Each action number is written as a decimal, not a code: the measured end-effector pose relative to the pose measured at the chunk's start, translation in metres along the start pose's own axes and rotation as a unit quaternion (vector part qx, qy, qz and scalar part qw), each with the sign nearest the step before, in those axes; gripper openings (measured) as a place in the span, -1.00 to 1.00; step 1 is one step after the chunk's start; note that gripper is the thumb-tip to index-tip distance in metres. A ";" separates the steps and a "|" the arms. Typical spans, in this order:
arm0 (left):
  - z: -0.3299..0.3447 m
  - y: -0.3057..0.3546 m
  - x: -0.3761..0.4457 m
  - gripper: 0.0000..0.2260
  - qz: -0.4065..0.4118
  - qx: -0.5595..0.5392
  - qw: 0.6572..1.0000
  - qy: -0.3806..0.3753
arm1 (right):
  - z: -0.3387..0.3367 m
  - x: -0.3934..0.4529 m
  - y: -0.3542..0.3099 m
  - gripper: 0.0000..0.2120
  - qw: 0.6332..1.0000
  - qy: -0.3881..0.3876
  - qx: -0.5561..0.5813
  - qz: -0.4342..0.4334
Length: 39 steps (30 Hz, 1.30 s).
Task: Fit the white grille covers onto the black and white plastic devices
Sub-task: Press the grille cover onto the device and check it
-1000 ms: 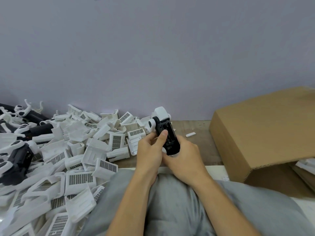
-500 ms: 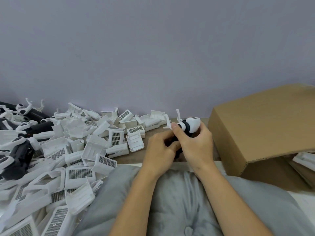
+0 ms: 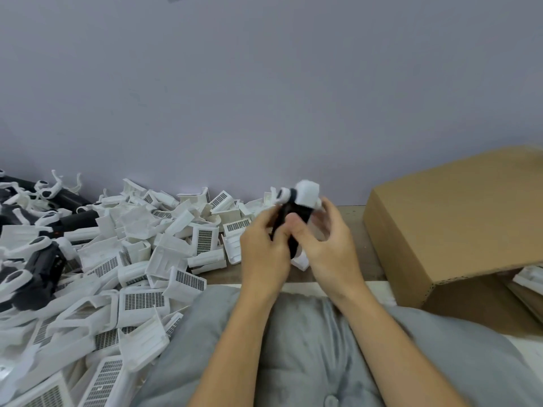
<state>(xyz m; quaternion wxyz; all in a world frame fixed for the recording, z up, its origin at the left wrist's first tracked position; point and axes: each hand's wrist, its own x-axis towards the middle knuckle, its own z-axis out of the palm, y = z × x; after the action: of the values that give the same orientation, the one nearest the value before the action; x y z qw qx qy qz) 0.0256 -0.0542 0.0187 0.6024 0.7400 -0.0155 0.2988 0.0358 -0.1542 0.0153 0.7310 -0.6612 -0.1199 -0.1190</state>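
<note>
Both hands hold one black and white plastic device [image 3: 296, 205] upright above the wooden tabletop, its white rounded head on top and blurred by motion. My left hand [image 3: 266, 248] grips the black body from the left. My right hand [image 3: 329, 245] holds it from the right, thumb on the black front and fingers curled behind the white head. A white piece [image 3: 301, 261] shows under the hands; whether it is a grille cover I cannot tell. A big heap of white grille covers [image 3: 144, 299] fills the table's left side.
More black and white devices [image 3: 41, 268] lie at the far left among the covers. A brown cardboard box [image 3: 452, 227] stands at the right, with white parts [image 3: 529, 277] under its flap. A grey cushion [image 3: 305, 353] lies under my forearms. The wall is close behind.
The device has turned in my hands from lying sideways to standing upright with the white head on top. Both hands shifted slightly with it and the right fingers moved, blurred.
</note>
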 end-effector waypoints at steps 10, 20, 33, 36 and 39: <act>-0.023 0.004 0.012 -0.75 -0.289 -0.509 0.802 0.121 | -0.001 0.000 0.002 -0.81 0.985 -0.035 -0.026 0.167; -0.017 0.006 0.005 -0.55 -0.330 -0.360 0.873 -0.022 | 0.000 -0.006 -0.002 -0.85 0.967 -0.184 0.066 0.162; -0.008 0.004 0.002 -0.58 -0.300 -0.323 0.898 -0.013 | 0.001 -0.005 0.001 -0.86 0.976 -0.165 -0.003 0.145; -0.008 0.003 0.002 -0.58 -0.298 -0.321 0.899 -0.008 | 0.001 -0.006 0.001 -0.88 0.974 -0.171 0.011 0.149; -0.008 0.001 0.003 -0.59 -0.290 -0.324 0.900 -0.011 | 0.002 -0.006 0.000 -0.89 0.971 -0.180 0.032 0.153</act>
<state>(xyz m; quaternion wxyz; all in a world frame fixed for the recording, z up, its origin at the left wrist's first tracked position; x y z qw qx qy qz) 0.0239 -0.0461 0.0214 0.8686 0.4790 0.0975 0.0811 0.0299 -0.1522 0.0133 0.7278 -0.6583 -0.1507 0.1189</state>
